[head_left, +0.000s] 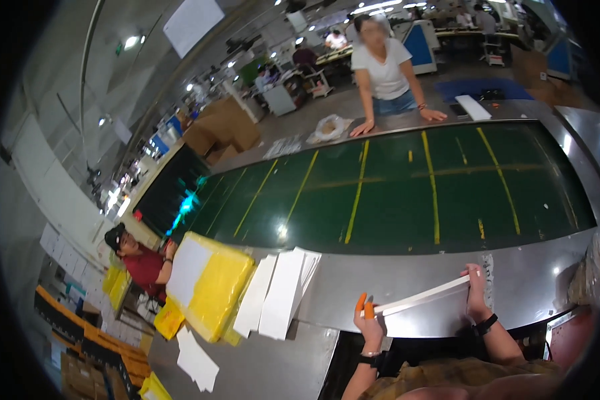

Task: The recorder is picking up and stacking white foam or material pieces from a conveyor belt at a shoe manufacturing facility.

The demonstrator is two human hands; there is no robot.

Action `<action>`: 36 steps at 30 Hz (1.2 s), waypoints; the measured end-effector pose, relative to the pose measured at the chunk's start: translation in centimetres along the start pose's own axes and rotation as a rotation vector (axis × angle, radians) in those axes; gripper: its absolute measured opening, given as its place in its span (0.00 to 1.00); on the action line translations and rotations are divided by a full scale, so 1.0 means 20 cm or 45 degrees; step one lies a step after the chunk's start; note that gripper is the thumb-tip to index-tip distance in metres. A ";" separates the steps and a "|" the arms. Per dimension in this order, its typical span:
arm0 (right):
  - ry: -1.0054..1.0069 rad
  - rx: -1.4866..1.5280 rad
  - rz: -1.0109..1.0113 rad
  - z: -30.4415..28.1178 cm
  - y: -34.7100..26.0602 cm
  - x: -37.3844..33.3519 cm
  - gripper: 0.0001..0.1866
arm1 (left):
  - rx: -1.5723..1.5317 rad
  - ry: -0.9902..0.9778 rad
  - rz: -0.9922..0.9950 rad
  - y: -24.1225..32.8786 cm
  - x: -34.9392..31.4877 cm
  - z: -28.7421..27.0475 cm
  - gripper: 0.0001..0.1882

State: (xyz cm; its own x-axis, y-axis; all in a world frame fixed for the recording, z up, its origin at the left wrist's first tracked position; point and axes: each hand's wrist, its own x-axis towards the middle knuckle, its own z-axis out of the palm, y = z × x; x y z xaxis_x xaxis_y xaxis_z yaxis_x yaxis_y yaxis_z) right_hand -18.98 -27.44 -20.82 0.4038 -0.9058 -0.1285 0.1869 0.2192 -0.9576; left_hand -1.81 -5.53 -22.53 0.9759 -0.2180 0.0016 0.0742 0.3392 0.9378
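Note:
A long, thin white stack of what looks like paper or card [421,297] is held nearly edge-on above the metal table's near edge. My left hand [369,325], with orange covers on two fingers, closes on its left end. My right hand [476,292] grips the other end, slightly higher and farther off, so the stack slants. To the left of my hands, several long white sheets [281,300] lie in overlapping piles on the metal surface. Beside them rests a yellow plastic-wrapped bundle [228,288] with a white panel on it.
A green conveyor belt [393,200] with yellow lines runs beyond the metal table edge [347,273]. Across it, a person in a white top [385,70] leans on the far rim. Another person in red [145,268] is at the left. White pieces [197,362] lie lower left.

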 end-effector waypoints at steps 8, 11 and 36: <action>-0.135 0.030 0.005 0.02 0.06 0.05 0.18 | 0.044 0.093 0.070 0.04 0.01 -0.03 0.14; -0.183 -0.078 -0.189 -0.06 0.00 0.02 0.17 | 0.192 0.077 -0.107 -0.06 -0.01 -0.10 0.13; -0.158 0.055 0.023 -0.10 0.11 0.10 0.23 | 0.035 -0.023 0.063 -0.12 0.00 -0.07 0.18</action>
State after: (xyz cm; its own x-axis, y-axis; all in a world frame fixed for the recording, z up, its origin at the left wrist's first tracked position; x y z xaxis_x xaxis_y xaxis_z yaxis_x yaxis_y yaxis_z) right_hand -19.54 -29.47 -23.67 0.5145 -0.8504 -0.1102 0.2162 0.2530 -0.9430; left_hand -1.63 -5.02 -25.25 0.9743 -0.2185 0.0543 0.0201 0.3247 0.9456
